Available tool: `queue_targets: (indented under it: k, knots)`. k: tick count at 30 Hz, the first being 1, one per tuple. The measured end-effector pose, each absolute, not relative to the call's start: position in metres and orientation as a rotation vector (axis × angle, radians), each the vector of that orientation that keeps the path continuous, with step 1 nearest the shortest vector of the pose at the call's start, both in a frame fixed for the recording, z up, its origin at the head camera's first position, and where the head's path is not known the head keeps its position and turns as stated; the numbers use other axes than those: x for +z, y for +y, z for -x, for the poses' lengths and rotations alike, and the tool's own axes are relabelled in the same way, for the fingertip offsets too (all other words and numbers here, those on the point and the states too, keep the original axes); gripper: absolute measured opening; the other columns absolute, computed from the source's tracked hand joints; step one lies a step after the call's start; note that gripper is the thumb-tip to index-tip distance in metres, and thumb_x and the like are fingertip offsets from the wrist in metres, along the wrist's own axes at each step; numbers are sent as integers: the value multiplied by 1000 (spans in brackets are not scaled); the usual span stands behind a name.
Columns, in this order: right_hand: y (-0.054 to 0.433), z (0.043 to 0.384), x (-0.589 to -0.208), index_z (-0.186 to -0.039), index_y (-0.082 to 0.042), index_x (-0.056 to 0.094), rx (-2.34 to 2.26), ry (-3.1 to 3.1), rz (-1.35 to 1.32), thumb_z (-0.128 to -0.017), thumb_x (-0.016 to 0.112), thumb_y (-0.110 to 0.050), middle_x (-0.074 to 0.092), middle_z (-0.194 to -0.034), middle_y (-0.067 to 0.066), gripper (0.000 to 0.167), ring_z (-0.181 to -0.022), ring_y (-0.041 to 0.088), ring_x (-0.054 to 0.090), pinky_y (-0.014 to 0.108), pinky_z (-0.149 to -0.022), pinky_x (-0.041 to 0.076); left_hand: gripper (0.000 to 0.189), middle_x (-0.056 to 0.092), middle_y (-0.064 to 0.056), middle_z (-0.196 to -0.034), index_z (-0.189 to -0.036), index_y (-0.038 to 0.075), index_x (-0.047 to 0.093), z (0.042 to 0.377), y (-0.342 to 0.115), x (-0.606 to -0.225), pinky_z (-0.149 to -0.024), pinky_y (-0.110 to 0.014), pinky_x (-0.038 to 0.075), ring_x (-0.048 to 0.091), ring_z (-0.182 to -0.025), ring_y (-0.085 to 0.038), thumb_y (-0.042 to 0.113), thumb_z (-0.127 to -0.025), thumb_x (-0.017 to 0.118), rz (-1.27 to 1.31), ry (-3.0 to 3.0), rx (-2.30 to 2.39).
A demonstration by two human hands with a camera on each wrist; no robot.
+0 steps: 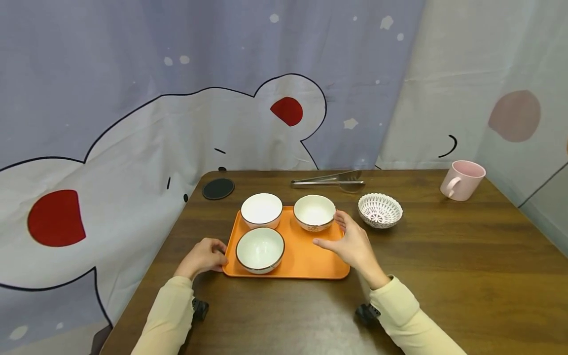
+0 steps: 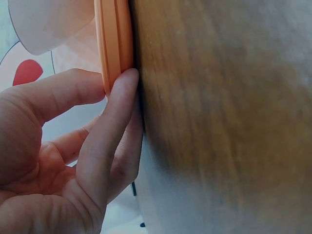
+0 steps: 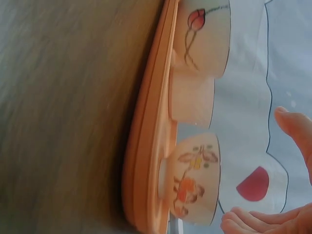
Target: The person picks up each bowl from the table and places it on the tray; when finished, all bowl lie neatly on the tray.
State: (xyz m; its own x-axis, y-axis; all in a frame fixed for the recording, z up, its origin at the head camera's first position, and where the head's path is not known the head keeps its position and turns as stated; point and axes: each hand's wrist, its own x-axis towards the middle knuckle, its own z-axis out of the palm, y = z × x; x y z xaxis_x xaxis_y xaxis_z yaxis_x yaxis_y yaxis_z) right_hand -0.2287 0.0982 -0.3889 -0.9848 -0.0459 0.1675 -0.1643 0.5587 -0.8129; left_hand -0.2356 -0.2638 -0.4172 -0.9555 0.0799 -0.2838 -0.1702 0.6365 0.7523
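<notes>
An orange tray (image 1: 316,255) carries three bowls. At its left edge my left hand (image 1: 203,258) pinches the rim between thumb and fingers, as the left wrist view shows up close. A dark-rimmed bowl (image 1: 260,249) sits at the tray's front left, with a white bowl (image 1: 262,209) behind it. On the back right stands a third bowl (image 1: 314,211), its outside painted with orange flowers in the right wrist view. My right hand (image 1: 355,245) is beside that bowl, thumb and fingers spread apart. Its fingertips are close to the bowl's rim; whether they touch it I cannot tell.
Right of the tray is a white openwork basket (image 1: 380,211). Metal tongs (image 1: 327,182) lie behind the bowls, and a black round coaster (image 1: 218,189) lies at the back left. A pink mug (image 1: 463,181) stands at the back right, before a patterned curtain.
</notes>
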Motion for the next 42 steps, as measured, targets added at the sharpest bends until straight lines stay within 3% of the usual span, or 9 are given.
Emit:
queue_targets:
  k: [15, 35, 42]
  knots:
    - [135, 238, -385, -143, 4, 38, 1227, -2687, -98, -72, 85, -37, 50, -142, 23, 94, -131, 38, 48, 50, -108, 41, 31, 64, -13, -82, -107, -7, 61, 237, -263, -419, -65, -32, 60, 65, -66, -17, 0, -78, 68, 107, 2561, 1224]
    - [178, 247, -382, -147, 5, 29, 1182, -2739, 39, -73, 82, -49, 41, -148, 28, 106, -136, 44, 39, 54, -111, 34, 33, 64, -14, -81, -107, -9, 60, 235, -264, -418, -65, -34, 60, 64, -66, -18, 0, -77, 68, 63, 2563, 1246]
    - [195, 252, -385, -147, 8, 27, 1118, -2708, 73, -71, 83, -46, 39, -146, 31, 109, -133, 47, 39, 58, -109, 34, 32, 64, -12, -81, -108, -9, 60, 238, -266, -418, -65, -31, 60, 66, -67, -18, 2, -78, 66, 53, 2536, 1241]
